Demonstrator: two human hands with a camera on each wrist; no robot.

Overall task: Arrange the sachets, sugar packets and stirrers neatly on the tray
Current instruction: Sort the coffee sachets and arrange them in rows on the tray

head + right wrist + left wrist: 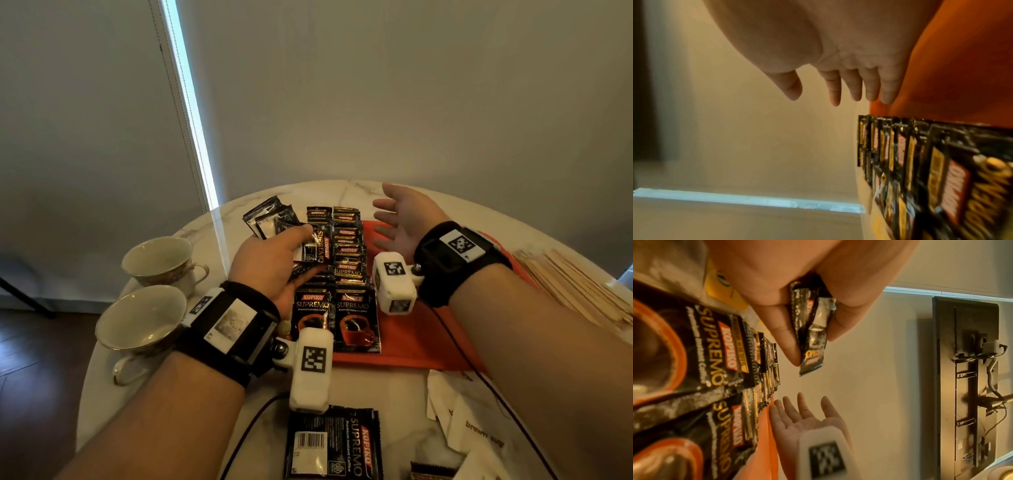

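Nearest me, one sachet (334, 442) lies loose on the tabletop (387, 387), sugar packets (476, 431) just right of it. On the tray (411, 332), sachets overlap in two rows (337, 274). My left hand (274, 260) pinches a sachet (812, 331), possibly two, the wrist view is unclear, above the left row. Right hand (404, 219) is released, palm up, over the bare tray. I judge these foil packs light, floppy and slick: pinch flat faces near an edge. Stirrers (575, 287) lie far right.
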